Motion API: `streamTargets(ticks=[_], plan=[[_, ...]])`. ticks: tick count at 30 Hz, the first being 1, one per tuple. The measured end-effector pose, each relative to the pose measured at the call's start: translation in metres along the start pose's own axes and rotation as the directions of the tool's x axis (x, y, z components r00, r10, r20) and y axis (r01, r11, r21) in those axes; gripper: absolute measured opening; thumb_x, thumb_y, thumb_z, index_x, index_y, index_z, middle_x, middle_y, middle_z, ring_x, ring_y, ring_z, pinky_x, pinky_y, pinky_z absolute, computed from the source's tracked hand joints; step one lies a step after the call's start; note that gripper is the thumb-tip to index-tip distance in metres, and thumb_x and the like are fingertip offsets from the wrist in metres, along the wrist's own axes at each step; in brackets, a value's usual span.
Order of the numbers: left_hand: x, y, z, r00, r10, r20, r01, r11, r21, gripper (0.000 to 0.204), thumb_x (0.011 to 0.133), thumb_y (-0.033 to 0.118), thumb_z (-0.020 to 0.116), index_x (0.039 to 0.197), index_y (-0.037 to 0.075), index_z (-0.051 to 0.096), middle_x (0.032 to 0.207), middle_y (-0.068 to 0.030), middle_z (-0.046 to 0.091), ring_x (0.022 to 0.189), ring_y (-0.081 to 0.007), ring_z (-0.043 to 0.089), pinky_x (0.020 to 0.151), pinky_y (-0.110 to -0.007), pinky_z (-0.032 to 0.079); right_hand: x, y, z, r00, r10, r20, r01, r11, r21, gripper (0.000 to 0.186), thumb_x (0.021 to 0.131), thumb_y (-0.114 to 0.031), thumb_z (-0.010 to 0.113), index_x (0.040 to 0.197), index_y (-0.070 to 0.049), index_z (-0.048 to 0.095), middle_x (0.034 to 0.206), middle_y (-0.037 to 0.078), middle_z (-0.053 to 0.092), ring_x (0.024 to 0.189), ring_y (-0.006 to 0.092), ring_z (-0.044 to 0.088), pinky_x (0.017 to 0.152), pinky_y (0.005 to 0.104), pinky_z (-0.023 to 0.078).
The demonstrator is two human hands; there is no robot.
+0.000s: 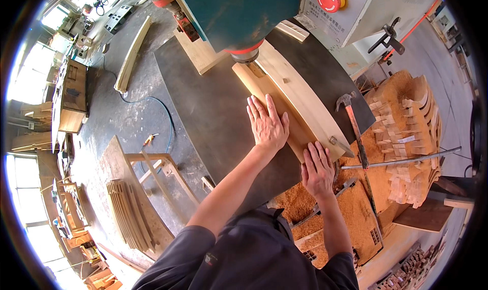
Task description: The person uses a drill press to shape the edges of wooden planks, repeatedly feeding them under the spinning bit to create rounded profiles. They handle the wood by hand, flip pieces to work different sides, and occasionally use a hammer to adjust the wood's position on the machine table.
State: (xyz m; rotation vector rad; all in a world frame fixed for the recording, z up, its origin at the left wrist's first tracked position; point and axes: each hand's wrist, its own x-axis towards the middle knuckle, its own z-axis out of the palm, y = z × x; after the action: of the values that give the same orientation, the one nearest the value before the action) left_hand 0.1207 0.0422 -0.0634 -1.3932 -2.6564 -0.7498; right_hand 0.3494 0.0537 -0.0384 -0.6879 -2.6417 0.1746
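My left hand [268, 127] lies flat, fingers stretched out, on a long wooden piece [298, 140] on the dark machine table [198, 122]. My right hand [317, 173] rests with extended fingers on the near end of that piece. Along its right side runs a pale curved board [300, 99], with a metal fitting [338, 145] near its lower end. The wood's far end reaches under the round, red-banded head [244, 54] of a teal machine [234, 13]; the cutting part is hard to make out. A hammer [348, 104] lies at the table's right edge.
A red stop button [328, 0] is on the machine housing. Sawdust-covered curved wood parts [406, 137] are stacked at right, crossed by a metal bar [442, 153]. At left are a wooden stand with slats [122, 208], a hose [168, 112] on the floor and a cabinet [68, 97].
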Motion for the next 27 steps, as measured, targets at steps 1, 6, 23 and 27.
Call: streamTargets(ticks=[1, 6, 23, 27], plan=[[0.003, -0.004, 0.001, 1.000, 0.003, -0.008, -0.003, 1.000, 0.003, 0.078, 0.106, 0.038, 0.052, 0.160, -0.011, 0.026, 0.157, -0.0527, 0.026, 0.153, -0.0643, 0.019, 0.128, -0.063, 0.015, 0.003, -0.001, 0.002, 1.000, -0.003, -0.001, 0.003, 1.000, -0.003, 0.042, 0.099, -0.019, 0.063, 0.137, 0.000, 0.066, 0.152, 0.015, 0.058, 0.147, 0.0355, 0.050, 0.126, 0.0509, 0.032], [0.022, -0.019, 0.001, 1.000, -0.009, 0.008, 0.009, 1.000, 0.012, 0.079, 0.106, 0.040, 0.052, 0.161, -0.011, 0.026, 0.158, -0.0523, 0.024, 0.154, -0.0636, 0.017, 0.129, -0.062, 0.014, 0.024, -0.005, 0.011, 1.000, 0.002, 0.014, -0.002, 1.000, -0.008, 0.044, 0.099, -0.019, 0.063, 0.139, -0.001, 0.065, 0.154, 0.015, 0.057, 0.149, 0.0345, 0.048, 0.127, 0.0509, 0.032], [0.045, -0.037, 0.002, 0.999, -0.017, 0.039, 0.015, 0.999, 0.040, 0.080, 0.107, 0.043, 0.049, 0.163, -0.009, 0.025, 0.161, -0.0504, 0.020, 0.156, -0.0618, 0.014, 0.130, -0.061, 0.011, 0.051, -0.010, 0.022, 1.000, 0.012, 0.000, -0.012, 1.000, -0.002, 0.043, 0.098, -0.019, 0.063, 0.137, -0.002, 0.067, 0.153, 0.014, 0.057, 0.148, 0.0335, 0.048, 0.126, 0.0498, 0.034], [0.046, -0.038, 0.003, 1.000, -0.001, 0.011, 0.001, 0.999, 0.043, 0.080, 0.107, 0.041, 0.050, 0.163, -0.010, 0.024, 0.160, -0.0513, 0.021, 0.154, -0.0630, 0.016, 0.130, -0.062, 0.013, 0.053, -0.011, 0.020, 1.000, 0.024, 0.002, -0.025, 1.000, 0.016, 0.044, 0.096, -0.019, 0.065, 0.137, -0.002, 0.067, 0.153, 0.014, 0.057, 0.148, 0.0330, 0.048, 0.125, 0.0494, 0.034]])
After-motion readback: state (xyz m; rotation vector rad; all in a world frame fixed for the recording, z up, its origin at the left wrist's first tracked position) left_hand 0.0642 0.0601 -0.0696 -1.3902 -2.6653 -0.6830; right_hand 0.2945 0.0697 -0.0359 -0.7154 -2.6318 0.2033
